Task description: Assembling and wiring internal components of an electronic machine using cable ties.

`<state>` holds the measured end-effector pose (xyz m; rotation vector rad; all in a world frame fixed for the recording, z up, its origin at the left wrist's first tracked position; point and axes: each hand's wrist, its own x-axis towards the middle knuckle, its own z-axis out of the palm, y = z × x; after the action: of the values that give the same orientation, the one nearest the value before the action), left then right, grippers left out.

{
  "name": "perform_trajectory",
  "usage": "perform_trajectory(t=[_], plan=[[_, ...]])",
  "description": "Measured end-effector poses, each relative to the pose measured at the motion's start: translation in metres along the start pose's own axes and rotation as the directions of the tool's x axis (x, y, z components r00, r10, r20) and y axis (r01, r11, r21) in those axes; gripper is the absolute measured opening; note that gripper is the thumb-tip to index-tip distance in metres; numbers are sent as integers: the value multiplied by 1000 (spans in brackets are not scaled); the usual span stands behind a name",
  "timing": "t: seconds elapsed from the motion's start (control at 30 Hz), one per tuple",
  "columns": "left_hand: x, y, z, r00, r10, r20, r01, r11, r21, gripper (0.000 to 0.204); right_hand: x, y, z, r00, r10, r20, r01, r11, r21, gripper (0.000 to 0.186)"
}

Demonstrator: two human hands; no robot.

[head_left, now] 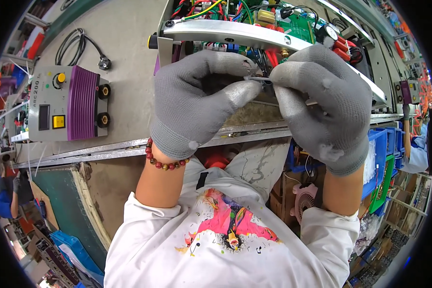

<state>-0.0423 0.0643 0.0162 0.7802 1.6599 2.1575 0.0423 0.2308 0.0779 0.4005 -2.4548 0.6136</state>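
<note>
Both my hands wear grey knitted gloves with pale, worn fingertips. Between them, at the front of an open machine chassis, is a short, thin, pale strip (259,78). My left hand (189,98) pinches its left end between thumb and forefinger. The fingertips of my right hand (329,101) are closed at the other end, partly hiding it. Just beyond the fingers runs the silver metal rail (201,31) of the chassis. Behind this rail lie a green circuit board (300,29), red and black wires and a brass terminal (284,53).
A grey and purple welding machine (72,103) stands on the bench at left, with a black power cord (81,48) behind it. Blue bins (380,149) and a pink fan (305,198) are at lower right. People are at both far sides.
</note>
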Motion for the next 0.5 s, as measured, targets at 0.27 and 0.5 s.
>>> perform_trajectory(t=[0.27,0.5], plan=[[-3,-1,2,998,54,27,-54,998,9,18,-2,1,5,996,-88,-7,88,994,-71,19],[-6,15,1,994,74,78,-95,946,310,15,-8,-6,5,999,-47,18,49,992,-116,20]])
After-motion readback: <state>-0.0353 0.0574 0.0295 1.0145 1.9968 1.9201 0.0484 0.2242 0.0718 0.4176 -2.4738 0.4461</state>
